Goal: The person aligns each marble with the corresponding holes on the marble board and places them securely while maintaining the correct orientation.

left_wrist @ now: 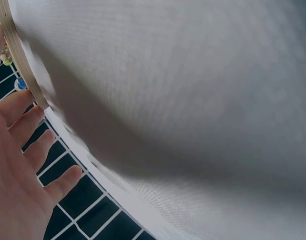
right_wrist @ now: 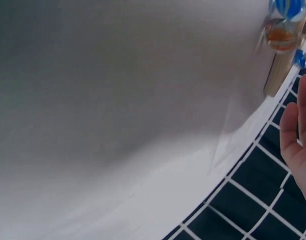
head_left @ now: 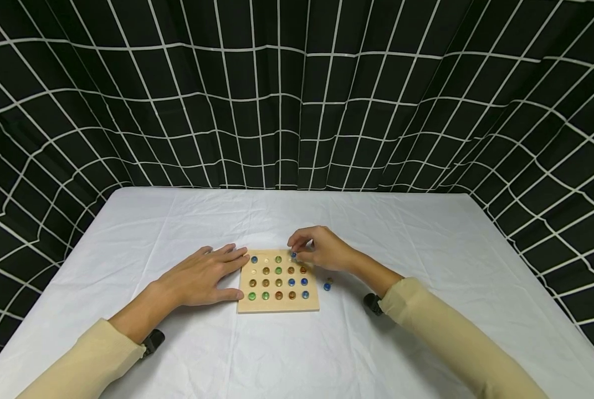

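A light wooden board (head_left: 277, 310) lies on the table with several rows of glass marbles in blue, green, amber and reddish brown. My left hand (head_left: 202, 279) is spread along its left side, thumb and index fingertip at the edge. At the far edge, my right hand (head_left: 329, 249) pinches a blue marble (head_left: 294, 255) between thumb and fingers, over the top row. That hand hides the board's far right corner. Two hollows near the far left show no coloured marble. In the left wrist view, straight fingers of the left hand (left_wrist: 18, 150) meet the board's side (left_wrist: 20, 55).
Right of the board lie a loose blue marble (head_left: 327, 287) and an amber-tinted marble (head_left: 330, 280), close together; the right wrist view shows the latter as clear with an orange swirl (right_wrist: 281, 39). White cloth (head_left: 402, 238) covers the table. A black gridded curtain (head_left: 297, 111) surrounds it.
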Demonstrator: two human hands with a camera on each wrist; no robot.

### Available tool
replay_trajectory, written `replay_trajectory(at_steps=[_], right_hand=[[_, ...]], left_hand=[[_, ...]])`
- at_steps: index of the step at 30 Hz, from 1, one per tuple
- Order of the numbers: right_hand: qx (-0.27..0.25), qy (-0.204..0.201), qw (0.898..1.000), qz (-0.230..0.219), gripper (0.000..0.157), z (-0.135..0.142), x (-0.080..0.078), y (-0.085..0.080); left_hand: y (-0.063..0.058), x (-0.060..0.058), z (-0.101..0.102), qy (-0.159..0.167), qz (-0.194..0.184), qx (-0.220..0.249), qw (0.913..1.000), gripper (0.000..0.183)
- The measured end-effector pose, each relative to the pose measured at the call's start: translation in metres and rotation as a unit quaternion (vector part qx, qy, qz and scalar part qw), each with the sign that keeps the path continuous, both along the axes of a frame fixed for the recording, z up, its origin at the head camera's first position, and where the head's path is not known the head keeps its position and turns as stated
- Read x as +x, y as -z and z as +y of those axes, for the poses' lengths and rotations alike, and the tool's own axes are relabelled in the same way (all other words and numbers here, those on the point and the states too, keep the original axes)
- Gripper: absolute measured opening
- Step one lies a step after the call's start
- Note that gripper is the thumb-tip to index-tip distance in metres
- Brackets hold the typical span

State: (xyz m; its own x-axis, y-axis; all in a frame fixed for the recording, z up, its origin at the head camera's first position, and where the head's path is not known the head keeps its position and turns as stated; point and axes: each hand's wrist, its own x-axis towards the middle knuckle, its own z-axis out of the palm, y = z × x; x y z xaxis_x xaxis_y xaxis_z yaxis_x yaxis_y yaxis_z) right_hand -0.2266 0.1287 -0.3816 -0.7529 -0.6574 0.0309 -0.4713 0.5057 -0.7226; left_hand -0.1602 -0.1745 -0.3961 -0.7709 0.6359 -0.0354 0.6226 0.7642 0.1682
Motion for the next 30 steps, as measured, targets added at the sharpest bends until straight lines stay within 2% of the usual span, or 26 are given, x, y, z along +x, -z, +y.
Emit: replay_trajectory(at_steps=[8,15,25,30], right_hand=[[0.025,-0.002,1.0,-0.013,0.02,-0.013,0.001,0.003],[0.038,-0.011,0.999,-0.003,0.019,-0.016,0.002,0.003],[0.043,-0.004,0.999,0.005,0.019,-0.014,0.002,0.004],[0.03,0.005,1.0,0.01,0.024,-0.003,0.003,-0.003]], left_hand=[[0.0,0.0,-0.001,0.0,-0.001,0.004,1.0,0.082],[0.0,0.0,-0.001,-0.003,-0.004,0.004,1.0,0.081],[-0.001,0.0,-0.002,-0.004,-0.002,-0.001,1.0,0.081],[-0.001,0.0,-0.002,0.002,-0.002,0.002,1.0,0.081]])
